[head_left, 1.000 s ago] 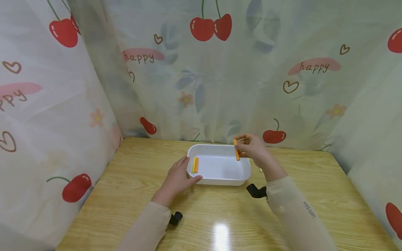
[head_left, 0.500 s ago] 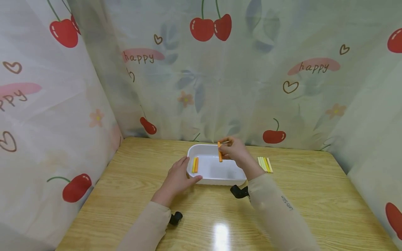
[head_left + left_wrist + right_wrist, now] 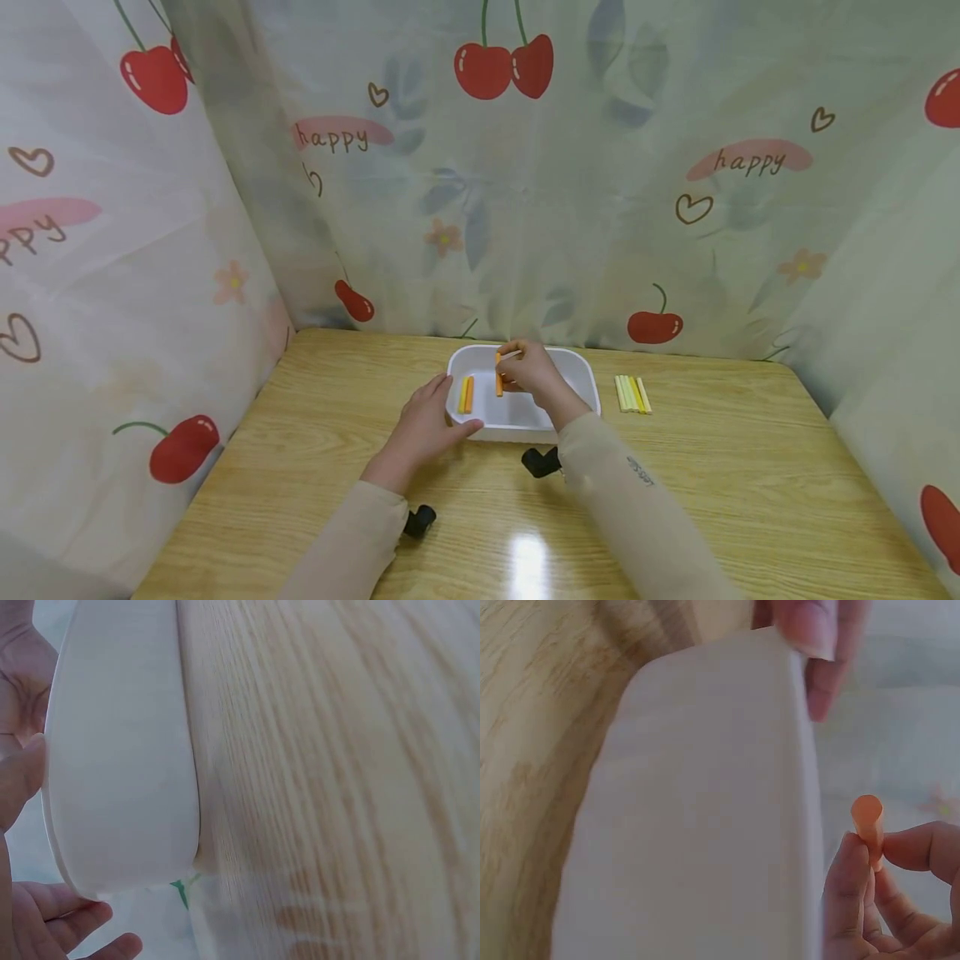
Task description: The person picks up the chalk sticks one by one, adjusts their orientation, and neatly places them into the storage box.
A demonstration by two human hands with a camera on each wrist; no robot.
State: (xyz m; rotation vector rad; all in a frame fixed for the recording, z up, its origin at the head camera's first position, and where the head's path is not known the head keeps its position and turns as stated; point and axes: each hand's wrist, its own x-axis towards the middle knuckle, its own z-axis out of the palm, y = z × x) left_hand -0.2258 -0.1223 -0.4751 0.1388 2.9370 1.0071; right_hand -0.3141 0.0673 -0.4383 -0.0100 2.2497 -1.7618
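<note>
Head cam: bright, fairly even light, w/ white glare on surface at 6 o'clock. Wrist cams: dimmer, hazy, low contrast; R wrist view has white tray greyish, blurry shadow approx. 11 o'clock, backdrop out of focus at 2.

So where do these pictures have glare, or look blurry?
Head view: bright glare on the yellowish wood-grained table; left wrist view: the white rectangular plastic-looking tub looks soft and hazy; right wrist view: the pale printed fabric backdrop is washed out and blurred, the orange cylindrical stick somewhat clearer.
</note>
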